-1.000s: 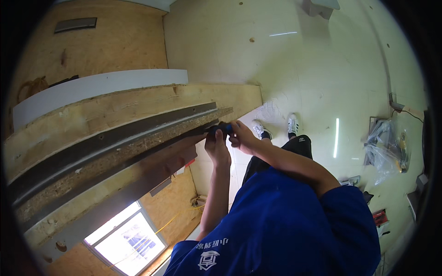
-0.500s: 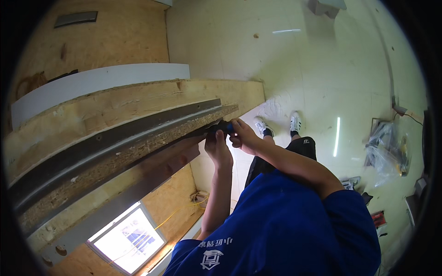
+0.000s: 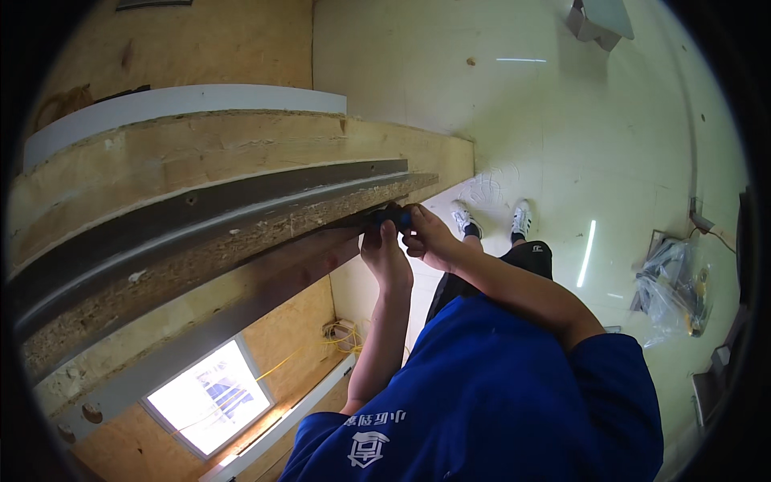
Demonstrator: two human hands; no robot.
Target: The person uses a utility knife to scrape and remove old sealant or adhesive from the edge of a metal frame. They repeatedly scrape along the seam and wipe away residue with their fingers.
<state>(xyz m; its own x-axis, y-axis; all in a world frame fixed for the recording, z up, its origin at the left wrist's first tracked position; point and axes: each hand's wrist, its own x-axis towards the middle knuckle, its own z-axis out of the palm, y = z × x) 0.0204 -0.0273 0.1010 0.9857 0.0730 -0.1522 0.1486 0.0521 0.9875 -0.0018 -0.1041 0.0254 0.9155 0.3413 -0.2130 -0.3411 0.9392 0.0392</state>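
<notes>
A small dark tool with a blue part [image 3: 405,218] is held between my two hands, its kind too small to make out. The fingers of my left hand [image 3: 387,255] close round its dark end from below. From the right, my right hand [image 3: 432,236] pinches the blue end. Just beside them is the near end of a chipboard panel [image 3: 265,229] with raw, chipped edges. A dark grey metal profile [image 3: 193,201] runs along that panel. My hands hide where the tool meets the panel, if it touches it.
A pale wooden beam [image 3: 241,145] and a white board [image 3: 193,102] lie beyond the panel. Low on the left is a bright window [image 3: 210,394], with yellow cable [image 3: 344,333] near it. Plastic bags [image 3: 671,285] lie on the floor at right; a box [image 3: 601,22] stands far off.
The view has shifted slightly, so the panel and floor things sit a little differently. Both hands keep their hold on the small tool at the panel's end.
</notes>
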